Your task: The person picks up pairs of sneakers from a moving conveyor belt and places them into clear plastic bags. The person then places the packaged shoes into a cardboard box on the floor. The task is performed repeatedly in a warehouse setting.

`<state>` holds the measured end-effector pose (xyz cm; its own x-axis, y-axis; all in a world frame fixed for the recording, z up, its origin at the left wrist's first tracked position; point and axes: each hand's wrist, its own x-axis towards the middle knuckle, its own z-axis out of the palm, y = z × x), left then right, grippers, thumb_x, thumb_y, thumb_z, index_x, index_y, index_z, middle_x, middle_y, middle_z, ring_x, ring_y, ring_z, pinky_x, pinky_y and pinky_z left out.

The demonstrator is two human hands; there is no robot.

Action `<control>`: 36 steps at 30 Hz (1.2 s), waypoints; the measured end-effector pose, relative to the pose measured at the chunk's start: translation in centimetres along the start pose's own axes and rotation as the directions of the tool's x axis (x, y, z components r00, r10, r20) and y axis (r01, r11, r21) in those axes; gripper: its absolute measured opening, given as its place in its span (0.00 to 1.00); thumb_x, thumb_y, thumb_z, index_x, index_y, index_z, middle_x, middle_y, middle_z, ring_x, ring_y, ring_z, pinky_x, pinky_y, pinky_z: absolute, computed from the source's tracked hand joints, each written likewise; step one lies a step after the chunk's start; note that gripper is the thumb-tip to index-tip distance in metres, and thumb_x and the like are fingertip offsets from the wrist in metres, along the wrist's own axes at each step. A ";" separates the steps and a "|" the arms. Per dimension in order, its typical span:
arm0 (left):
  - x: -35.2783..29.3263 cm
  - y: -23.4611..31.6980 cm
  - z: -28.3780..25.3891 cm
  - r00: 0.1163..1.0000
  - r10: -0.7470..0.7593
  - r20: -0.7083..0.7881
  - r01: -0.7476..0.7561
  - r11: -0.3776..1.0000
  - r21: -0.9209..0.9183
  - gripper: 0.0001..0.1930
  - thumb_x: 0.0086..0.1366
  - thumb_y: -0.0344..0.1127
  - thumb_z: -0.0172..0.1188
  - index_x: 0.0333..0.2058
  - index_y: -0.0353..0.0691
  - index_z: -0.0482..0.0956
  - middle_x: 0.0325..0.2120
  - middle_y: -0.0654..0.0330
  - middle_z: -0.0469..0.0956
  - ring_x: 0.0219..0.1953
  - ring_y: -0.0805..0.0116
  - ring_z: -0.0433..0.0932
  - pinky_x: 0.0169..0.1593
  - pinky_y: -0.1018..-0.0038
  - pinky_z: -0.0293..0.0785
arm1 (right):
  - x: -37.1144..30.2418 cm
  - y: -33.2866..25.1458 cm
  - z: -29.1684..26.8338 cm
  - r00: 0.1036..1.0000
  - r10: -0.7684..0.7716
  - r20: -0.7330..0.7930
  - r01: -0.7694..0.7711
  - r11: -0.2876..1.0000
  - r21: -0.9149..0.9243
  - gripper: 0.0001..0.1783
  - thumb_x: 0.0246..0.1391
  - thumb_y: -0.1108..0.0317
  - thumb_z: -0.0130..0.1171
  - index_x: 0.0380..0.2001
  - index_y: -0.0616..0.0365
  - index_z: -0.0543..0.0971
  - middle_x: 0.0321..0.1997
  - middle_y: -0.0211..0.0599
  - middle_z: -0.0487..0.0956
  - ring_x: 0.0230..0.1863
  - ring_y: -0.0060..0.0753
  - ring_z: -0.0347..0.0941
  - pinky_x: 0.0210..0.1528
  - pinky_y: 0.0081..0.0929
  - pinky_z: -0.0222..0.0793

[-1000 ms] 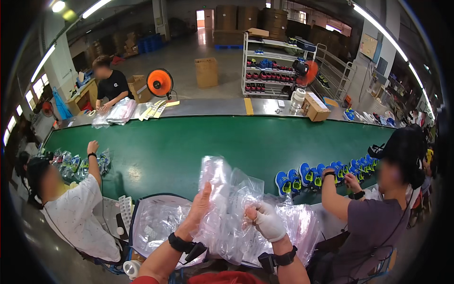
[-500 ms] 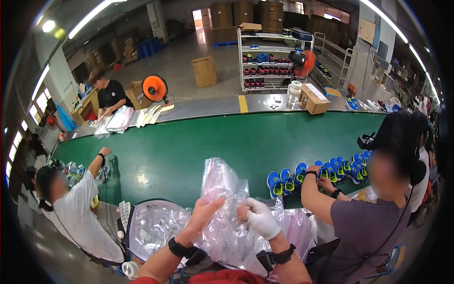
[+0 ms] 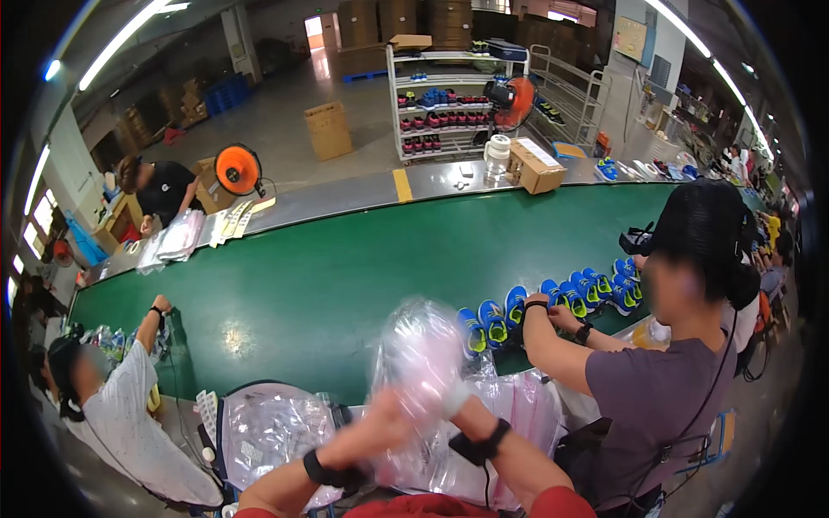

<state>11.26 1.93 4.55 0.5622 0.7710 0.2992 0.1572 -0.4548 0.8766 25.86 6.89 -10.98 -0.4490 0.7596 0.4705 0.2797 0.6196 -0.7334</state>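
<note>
- Left hand: bare and blurred, it appears to be grasping the lower part of a clear plastic bag, its thumb and fingertips too smeared to tell apart.
- Right hand: gloved in white and partly covered by film; I cannot tell whether it is clenched, inside the bag or merely against it.
- The bag rises at 12 o'clock from both hands, puffed out and over the near edge of the belt.
- To handle such film well, I would pinch a single layer at the mouth between the bare fingertips, since a glove probably feels thin plastic less surely, and spread the hands evenly so that the opening stays wide.
- A gentle pull should serve; a sharp tug could stretch or split the film, and bunching it would leave creases.
- At 3 o'clock, just beside the hands, lies a heap of flat bags; keeping the wrist straps clear of it should avoid snagging.
- At 9 o'clock, a dark-rimmed bin contains more crumpled film.
- From 1 to 2 o'clock, blue shoes line the green belt, with a co-worker's hands among them.
</note>
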 end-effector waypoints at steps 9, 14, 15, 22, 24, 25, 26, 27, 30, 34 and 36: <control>-5.2 -0.1 -3.0 0.899 -0.198 0.391 0.191 0.980 0.057 0.16 0.55 0.30 0.57 0.43 0.39 0.72 0.28 0.45 0.75 0.32 0.42 0.74 0.34 0.61 0.71 | 7.8 -1.4 4.6 0.903 0.354 0.244 -0.102 0.728 -0.678 0.17 0.55 0.63 0.51 0.46 0.57 0.72 0.49 0.39 0.72 0.50 0.35 0.68 0.54 0.34 0.63; -6.7 1.0 -5.9 0.939 -0.068 0.338 0.052 0.997 0.056 0.11 0.51 0.27 0.57 0.36 0.38 0.77 0.28 0.50 0.78 0.27 0.51 0.77 0.32 0.68 0.72 | 8.0 -0.2 3.6 0.896 0.313 0.316 -0.118 0.852 -0.509 0.18 0.57 0.61 0.48 0.47 0.59 0.71 0.48 0.44 0.72 0.48 0.38 0.69 0.49 0.33 0.66; -6.1 0.8 -7.4 0.964 -0.101 0.247 0.096 0.995 0.032 0.09 0.53 0.27 0.57 0.35 0.37 0.77 0.27 0.52 0.78 0.27 0.57 0.77 0.31 0.68 0.72 | 7.7 -0.8 1.7 0.928 0.264 0.264 -0.199 0.948 -0.249 0.18 0.57 0.61 0.48 0.46 0.61 0.71 0.47 0.47 0.72 0.45 0.41 0.70 0.47 0.34 0.67; -1.8 0.0 -11.6 0.885 0.034 -0.464 0.143 0.929 0.341 0.05 0.59 0.26 0.55 0.26 0.31 0.74 0.15 0.56 0.70 0.18 0.76 0.66 0.21 0.75 0.61 | 10.0 -4.5 5.9 0.928 0.279 0.246 -0.281 0.959 -0.031 0.23 0.56 0.55 0.47 0.52 0.52 0.70 0.46 0.45 0.76 0.47 0.47 0.72 0.51 0.37 0.65; -0.8 -0.4 -12.7 0.892 -0.074 -0.446 0.220 0.932 0.287 0.05 0.60 0.27 0.55 0.27 0.31 0.74 0.14 0.57 0.68 0.18 0.77 0.63 0.21 0.74 0.60 | 11.1 -5.5 4.5 0.894 0.355 0.273 -0.298 0.926 -0.230 0.24 0.55 0.53 0.48 0.52 0.53 0.71 0.46 0.45 0.77 0.47 0.49 0.72 0.53 0.37 0.64; 0.0 -0.1 -13.1 0.863 -0.097 -0.496 0.244 0.940 0.241 0.06 0.61 0.28 0.55 0.28 0.31 0.74 0.14 0.59 0.67 0.18 0.78 0.62 0.21 0.74 0.60 | 11.9 -6.5 4.2 0.870 0.400 0.289 -0.310 0.899 -0.310 0.25 0.54 0.52 0.48 0.52 0.53 0.72 0.46 0.45 0.77 0.47 0.49 0.72 0.53 0.37 0.64; 1.1 0.6 -13.5 0.830 -0.122 -0.544 0.264 0.945 0.192 0.06 0.61 0.29 0.55 0.28 0.31 0.75 0.14 0.61 0.67 0.18 0.78 0.62 0.21 0.74 0.60 | 12.8 -7.7 3.6 0.673 0.452 0.585 -0.254 0.885 -0.391 0.25 0.52 0.52 0.51 0.48 0.57 0.75 0.41 0.48 0.78 0.44 0.52 0.73 0.51 0.37 0.65; 1.8 1.2 -13.6 0.791 -0.149 -0.593 0.284 0.949 0.140 0.06 0.62 0.29 0.55 0.29 0.31 0.75 0.13 0.62 0.67 0.18 0.79 0.61 0.21 0.74 0.59 | 12.6 -8.7 2.9 0.749 0.447 0.490 -0.315 0.890 -0.331 0.24 0.52 0.53 0.51 0.47 0.58 0.75 0.41 0.49 0.78 0.44 0.52 0.73 0.50 0.38 0.66; 2.4 -0.5 -16.5 0.843 -0.188 -0.504 0.428 0.803 0.415 0.08 0.63 0.31 0.55 0.31 0.31 0.75 0.16 0.68 0.67 0.19 0.80 0.61 0.22 0.76 0.59 | 14.4 -12.1 -0.8 0.851 0.454 0.264 -0.419 0.890 -0.180 0.21 0.55 0.58 0.48 0.44 0.62 0.75 0.40 0.53 0.77 0.43 0.54 0.73 0.45 0.40 0.68; 2.9 -5.4 -18.6 0.785 -0.200 -0.586 0.388 0.896 0.214 0.08 0.63 0.33 0.55 0.33 0.31 0.74 0.19 0.71 0.68 0.22 0.82 0.61 0.24 0.79 0.58 | 12.2 -11.3 -4.7 0.996 -0.053 0.065 0.027 0.938 0.344 0.16 0.57 0.68 0.50 0.47 0.64 0.73 0.38 0.45 0.78 0.42 0.39 0.76 0.44 0.28 0.70; 3.4 -6.2 -18.5 0.737 -0.160 -0.656 0.330 0.933 0.143 0.08 0.63 0.33 0.55 0.34 0.32 0.75 0.19 0.71 0.68 0.22 0.83 0.61 0.25 0.80 0.57 | 10.4 -8.9 -9.6 0.930 0.345 0.124 -0.342 0.693 0.635 0.15 0.57 0.67 0.52 0.46 0.61 0.74 0.38 0.35 0.80 0.41 0.20 0.74 0.42 0.22 0.70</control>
<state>-2.86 15.61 7.15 -0.1433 0.9339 0.3275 0.4488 -0.2336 0.8626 26.83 11.17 5.08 -0.4262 0.8961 0.1240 -0.1915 0.0446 -0.9805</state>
